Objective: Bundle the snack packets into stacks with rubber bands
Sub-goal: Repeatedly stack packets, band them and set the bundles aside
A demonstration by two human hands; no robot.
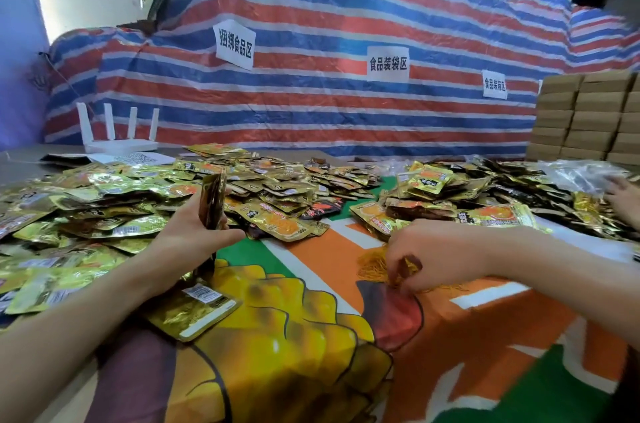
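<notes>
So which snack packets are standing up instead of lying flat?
The small stack gripped in the left hand. It is held upright on its edge, while the other packets lie flat in heaps on the printed cloth.

Makeshift food-packing workshop: striped tarp (346, 6) wall with paper zone signs (388, 63), stacked cardboard boxes (588, 117), loose snack packets (104, 200) heaped across the tabletop (485, 336).

On the striped tarp (311, 6) we read three signs: the left sign (234, 44) says 捆绑食品区; the middle sign (388, 63), 食品装袋区; the right sign (494, 84), seemingly 食品装箱区; print on the snack packets (284, 225) is blurred.
</notes>
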